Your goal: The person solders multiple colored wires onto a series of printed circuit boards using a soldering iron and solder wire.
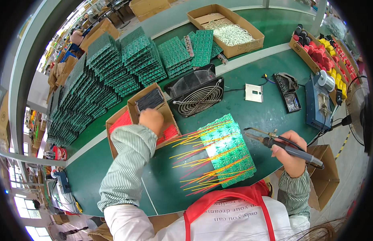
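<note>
**A:** What worries you here?

**B:** The iron point(289, 149). My right hand point(290, 154) has its grip wrapped tight round the dark handle, tip pointing left toward the board point(228, 154) and hanging just off the board's right edge. My eyes and my left hand point(151, 120) are busy at the wire box point(148, 116), up and left of the board. If the right hand drifts while I'm looking away, I judge the tip could touch the coloured leads and scorch their insulation, or nudge the board.

**A:** And the left hand, what's it holding?

**B:** I can't tell. It's curled over the box, down among the black and red wires, knuckles toward me. Whether the fingers have pinched a wire or are only feeling for one is hidden.

**A:** Anything else at risk?

**B:** The sleeve point(128, 160). It crosses the counter point(162, 188) close to the left of the board, where the wire ends stick out. Pulling the arm back carelessly could, I think, snag those ends and tug them loose, or drag the board.

**A:** How does the board look?

**B:** A green panel lying flat on the counter right in front of me, turned a bit askew. Red and yellow wires fan out from it to the left in rows. A bright glare sits on its middle, so I can't read the joints there.
</note>
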### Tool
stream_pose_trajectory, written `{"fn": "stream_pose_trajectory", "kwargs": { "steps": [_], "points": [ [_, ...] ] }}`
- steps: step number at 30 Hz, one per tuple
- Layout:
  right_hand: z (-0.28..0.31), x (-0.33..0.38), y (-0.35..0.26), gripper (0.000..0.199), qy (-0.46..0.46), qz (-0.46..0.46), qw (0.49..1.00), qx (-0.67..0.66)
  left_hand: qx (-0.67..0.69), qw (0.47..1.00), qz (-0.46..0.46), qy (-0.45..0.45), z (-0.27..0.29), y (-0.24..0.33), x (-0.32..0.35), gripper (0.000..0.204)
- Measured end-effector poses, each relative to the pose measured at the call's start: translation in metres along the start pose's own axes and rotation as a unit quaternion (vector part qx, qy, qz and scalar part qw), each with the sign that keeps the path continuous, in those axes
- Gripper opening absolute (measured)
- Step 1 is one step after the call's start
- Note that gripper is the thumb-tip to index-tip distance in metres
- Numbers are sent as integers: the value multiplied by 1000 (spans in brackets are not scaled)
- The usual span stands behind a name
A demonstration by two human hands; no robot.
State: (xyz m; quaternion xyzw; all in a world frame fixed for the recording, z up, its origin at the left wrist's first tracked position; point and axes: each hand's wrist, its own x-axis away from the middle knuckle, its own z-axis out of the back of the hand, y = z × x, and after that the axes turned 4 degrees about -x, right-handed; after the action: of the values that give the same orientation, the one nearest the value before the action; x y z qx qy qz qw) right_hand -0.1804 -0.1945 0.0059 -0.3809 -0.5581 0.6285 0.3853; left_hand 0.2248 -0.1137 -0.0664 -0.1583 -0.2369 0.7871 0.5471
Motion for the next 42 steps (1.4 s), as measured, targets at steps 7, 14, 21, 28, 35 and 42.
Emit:
{"fn": "stream_pose_trajectory", "kwargs": {
  "steps": [7,14,21,28,35,42],
  "points": [
    [-5,-17,8,17,-50,34,998,34,72,997,-30,-27,11,-23,12,16],
    [-21,-33,7,20,-105,57,993,16,492,864,-101,39,103,5,52,13],
    [-40,-40,6,18,-159,45,986,20,587,807,-40,-51,92,48,66,14],
    [-55,-47,12,19,-165,29,986,16,577,814,-61,-5,82,52,59,17],
    [-61,-50,17,18,-179,13,984,15,594,801,-66,-32,78,52,55,19],
    [-64,-52,17,18,-187,4,982,16,599,797,-64,-51,80,50,53,19]
  ]
}}
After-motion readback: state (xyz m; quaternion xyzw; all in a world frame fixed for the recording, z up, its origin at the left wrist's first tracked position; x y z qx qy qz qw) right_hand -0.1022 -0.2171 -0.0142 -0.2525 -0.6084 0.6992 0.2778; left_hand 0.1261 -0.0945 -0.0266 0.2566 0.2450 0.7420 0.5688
